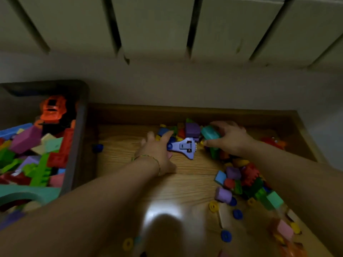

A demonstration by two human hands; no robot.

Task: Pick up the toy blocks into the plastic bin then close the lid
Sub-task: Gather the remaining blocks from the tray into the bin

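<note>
Your left hand (157, 151) grips a purple shuttle (185, 145); your right hand (230, 140) grips a teal block (209, 133) over the wooden tray (185, 112). The bin (82, 127) sits left.

head cam | looks forward-down from above | close over wooden tray (118, 164) | single view

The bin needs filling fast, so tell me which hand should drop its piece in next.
Left, probably. The left hand has a grip on the purple toy and lies nearer the bin, which stands on that side. The right hand holds a teal block farther off.
</note>
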